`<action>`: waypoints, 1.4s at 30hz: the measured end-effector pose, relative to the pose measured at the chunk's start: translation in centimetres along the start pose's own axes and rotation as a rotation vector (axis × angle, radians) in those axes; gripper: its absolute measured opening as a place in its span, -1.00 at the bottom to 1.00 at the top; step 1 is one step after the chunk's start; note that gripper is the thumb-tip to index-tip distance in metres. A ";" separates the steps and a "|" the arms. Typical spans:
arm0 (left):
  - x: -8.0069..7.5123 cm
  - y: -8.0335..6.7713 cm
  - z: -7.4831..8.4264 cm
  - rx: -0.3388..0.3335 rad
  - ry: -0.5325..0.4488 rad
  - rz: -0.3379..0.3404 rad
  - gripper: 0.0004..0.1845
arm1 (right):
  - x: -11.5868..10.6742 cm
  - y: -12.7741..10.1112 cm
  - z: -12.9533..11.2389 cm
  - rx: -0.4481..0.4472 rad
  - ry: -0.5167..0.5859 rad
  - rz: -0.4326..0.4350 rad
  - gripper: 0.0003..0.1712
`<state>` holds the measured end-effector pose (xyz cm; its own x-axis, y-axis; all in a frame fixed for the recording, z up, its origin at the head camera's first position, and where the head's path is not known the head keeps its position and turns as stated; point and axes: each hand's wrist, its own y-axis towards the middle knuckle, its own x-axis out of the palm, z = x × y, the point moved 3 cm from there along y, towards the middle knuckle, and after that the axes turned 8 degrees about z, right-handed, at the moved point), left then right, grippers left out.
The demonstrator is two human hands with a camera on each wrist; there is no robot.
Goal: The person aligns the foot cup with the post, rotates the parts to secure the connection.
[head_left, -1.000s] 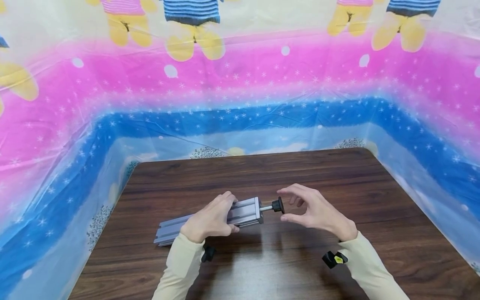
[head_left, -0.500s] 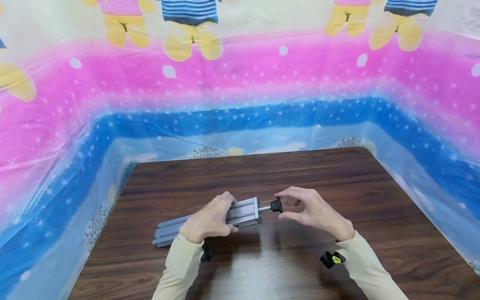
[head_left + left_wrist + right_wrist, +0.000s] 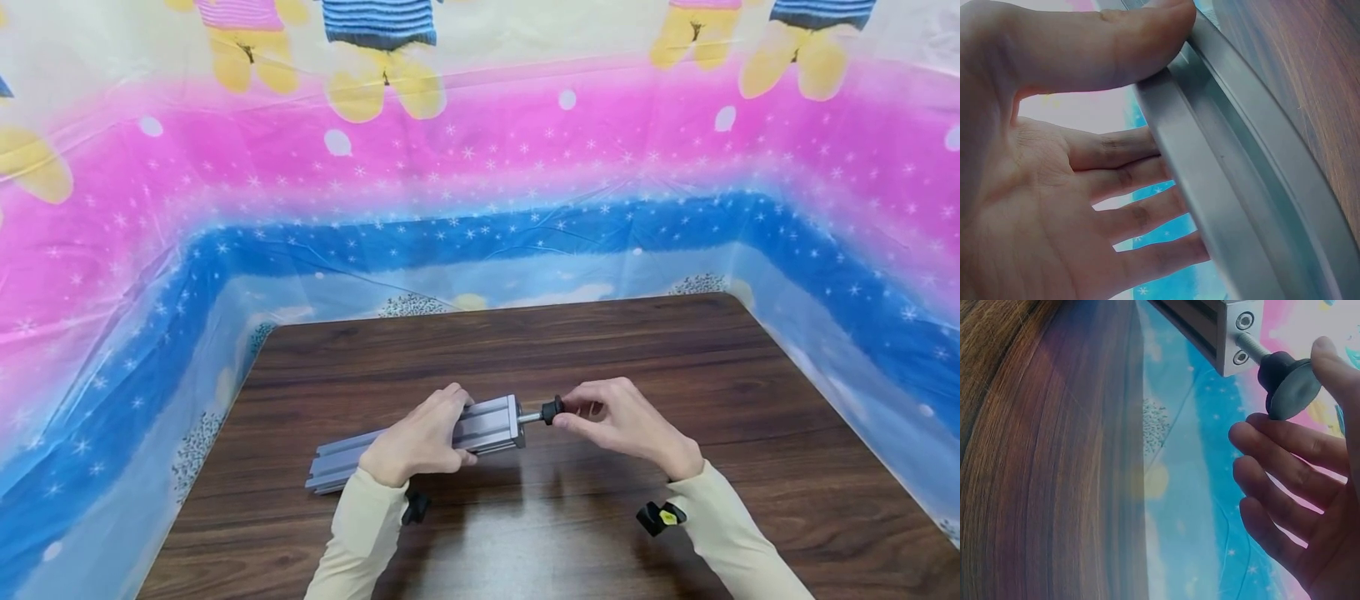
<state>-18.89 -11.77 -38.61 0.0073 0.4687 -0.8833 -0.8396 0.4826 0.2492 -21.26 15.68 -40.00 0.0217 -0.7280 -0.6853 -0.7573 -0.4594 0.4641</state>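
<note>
Holding: the left hand (image 3: 420, 440) wraps over the grey metal bar (image 3: 352, 457) near its right end, thumb on top and fingers curled over the far side, as the left wrist view (image 3: 1229, 187) shows; that grip looks meant to keep the bar from rolling on the table (image 3: 600, 350)
Bar: lies low and left of centre in the head view, slanting from lower left up to the right, its end plate (image 3: 1240, 337) facing the right hand
Knob: a small black knob (image 3: 552, 410) sits on a thin metal rod (image 3: 530, 417) sticking out of the end plate, just right of the frame's centre
Right hand: the right hand (image 3: 622, 425) has thumb and forefinger closed on the knob from either side; from the right wrist view (image 3: 1291, 387) the thumb tip touches its rim while the other three fingers (image 3: 1285, 450) hang loose and apart below it, touching nothing
Why so: one hand steadies, the other works the knob, as I judge it
Hidden: the underside of the bar and the left fingertips are out of sight in the head view; the bar's left end is partly covered by the sleeve (image 3: 360, 533)
Hard to make out: two dark clip-like bits by the wrists, lower middle (image 3: 415, 506) and lower right (image 3: 658, 517), probably the wrist camera mounts; whether the rod is threaded I cannot tell
Cut off: both forearms run out at the bottom edge
</note>
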 end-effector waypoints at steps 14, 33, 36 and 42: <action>-0.2 0.1 0.1 -0.009 0.001 -0.014 -0.44 | -0.2 -0.3 0.3 0.019 -0.056 0.023 -0.75; -0.1 0.0 -0.1 -0.030 -0.006 -0.023 -0.43 | -0.6 -0.2 0.0 -0.105 0.050 0.010 -0.54; -0.1 0.0 -0.1 -0.021 -0.003 -0.015 -0.44 | -0.4 -0.2 0.2 -0.078 0.059 0.003 -0.64; 0.0 0.0 0.0 -0.010 -0.004 -0.011 -0.45 | -0.2 -0.3 0.3 -0.026 0.053 -0.010 -0.85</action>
<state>-18.91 -11.75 -38.56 0.0185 0.4662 -0.8845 -0.8446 0.4807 0.2356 -21.27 16.11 -40.16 0.0643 -0.7491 -0.6594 -0.7400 -0.4791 0.4721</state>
